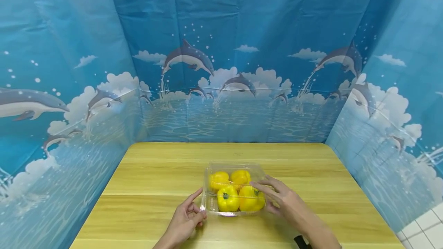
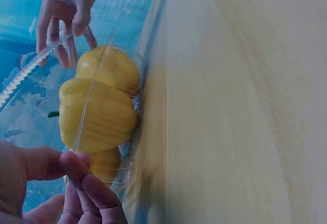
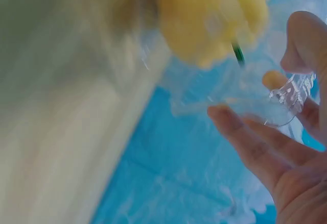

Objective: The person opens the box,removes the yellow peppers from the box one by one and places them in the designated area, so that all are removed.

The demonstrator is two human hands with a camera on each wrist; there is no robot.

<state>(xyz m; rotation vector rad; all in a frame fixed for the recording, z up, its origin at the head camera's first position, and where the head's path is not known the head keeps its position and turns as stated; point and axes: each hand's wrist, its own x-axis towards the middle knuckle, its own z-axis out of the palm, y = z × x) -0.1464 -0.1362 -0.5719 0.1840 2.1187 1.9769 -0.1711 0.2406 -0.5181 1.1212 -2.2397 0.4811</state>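
Several yellow bell peppers (image 1: 228, 199) with green stems sit inside a clear plastic clamshell box (image 1: 212, 207) on the table. At the box's near left corner, my left hand (image 1: 185, 218) pinches the thin rim between thumb and fingertips. My right hand (image 1: 283, 199) is at the right side, holding the jagged-edged clear lid (image 2: 23, 78) between thumb and fingers. In the right wrist view, the crinkled plastic edge (image 3: 294, 94) passes between the thumb and fingers. The lid looks partly raised over the peppers, though its see-through plastic makes its exact angle hard to tell.
The box stands on a yellow wood-grain table (image 1: 155, 176), toward its near side. Blue curtains (image 1: 221, 122) printed with dolphins and waves enclose the back and both sides. White tiles (image 1: 423, 226) show at the lower right.
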